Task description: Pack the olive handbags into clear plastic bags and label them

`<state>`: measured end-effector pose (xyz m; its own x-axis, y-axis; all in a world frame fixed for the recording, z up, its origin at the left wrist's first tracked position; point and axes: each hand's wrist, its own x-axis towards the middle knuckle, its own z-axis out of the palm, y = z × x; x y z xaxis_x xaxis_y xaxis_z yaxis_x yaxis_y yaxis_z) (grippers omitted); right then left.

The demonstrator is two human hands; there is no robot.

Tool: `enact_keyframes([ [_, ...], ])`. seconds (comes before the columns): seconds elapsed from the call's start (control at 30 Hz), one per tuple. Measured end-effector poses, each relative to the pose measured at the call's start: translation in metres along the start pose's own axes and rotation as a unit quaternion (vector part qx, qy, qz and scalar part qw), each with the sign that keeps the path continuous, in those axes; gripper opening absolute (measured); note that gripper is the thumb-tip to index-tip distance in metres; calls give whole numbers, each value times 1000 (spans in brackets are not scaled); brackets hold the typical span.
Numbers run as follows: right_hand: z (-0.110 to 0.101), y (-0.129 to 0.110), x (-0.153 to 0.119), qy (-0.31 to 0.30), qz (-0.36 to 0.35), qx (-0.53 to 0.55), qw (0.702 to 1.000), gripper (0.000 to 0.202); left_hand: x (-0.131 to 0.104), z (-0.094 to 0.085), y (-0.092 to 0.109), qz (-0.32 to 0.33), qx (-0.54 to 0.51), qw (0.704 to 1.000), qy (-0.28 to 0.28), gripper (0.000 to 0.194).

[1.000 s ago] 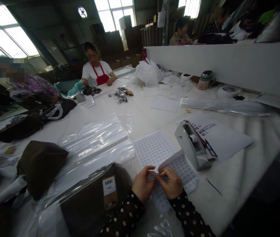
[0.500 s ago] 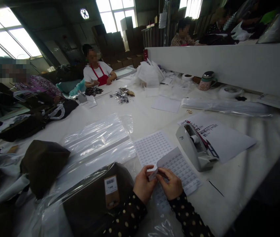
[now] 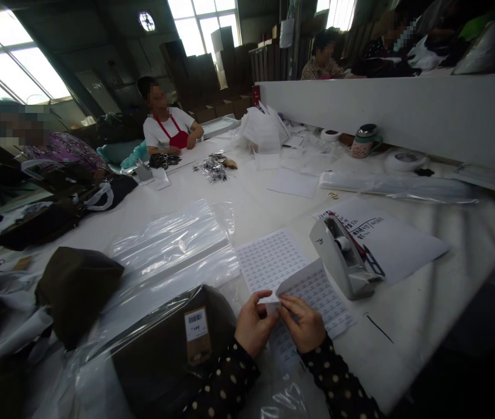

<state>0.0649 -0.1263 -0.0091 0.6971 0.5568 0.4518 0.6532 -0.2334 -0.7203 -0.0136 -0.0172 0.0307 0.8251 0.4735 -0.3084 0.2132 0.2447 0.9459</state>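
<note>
My left hand (image 3: 255, 327) and my right hand (image 3: 303, 326) meet at a folded edge of a sheet of small printed labels (image 3: 324, 299). Thumb and fingers of each hand are closed on the paper, whose far part curls up over my right fingertips. Whether a single label is coming loose there is too small to tell. Under it lies another label sheet (image 3: 271, 259). Left of my left hand is a dark bag in clear plastic (image 3: 155, 355), with a brown and white barcode tag (image 3: 197, 336) on it.
A grey tape dispenser (image 3: 346, 262) stands right of the sheets, by a handwritten paper (image 3: 405, 250). Clear plastic bags (image 3: 173, 244) lie left, near a dark bag (image 3: 79, 291). A mug (image 3: 364, 141) stands at the back. A co-worker in a red apron (image 3: 173, 131) sits across the table.
My hands stay at the folded paper, with the fold now turned slightly flatter between the fingertips. The co-worker across the table has turned the head. The view has shifted slightly.
</note>
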Motion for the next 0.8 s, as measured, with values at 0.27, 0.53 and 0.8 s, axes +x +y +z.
enact_keyframes([
  [0.27,0,-4,1,-4,-8,-5,1000,30,-1,3,-6,18,19,999,30,36],
  [0.53,4,2,-8,1,102,91,991,23,-3,3,-4,37,-4,999,21,34],
  [0.8,-2,1,1,-10,2,24,1000,22,-2,3,-10,31,2,999,31,38],
])
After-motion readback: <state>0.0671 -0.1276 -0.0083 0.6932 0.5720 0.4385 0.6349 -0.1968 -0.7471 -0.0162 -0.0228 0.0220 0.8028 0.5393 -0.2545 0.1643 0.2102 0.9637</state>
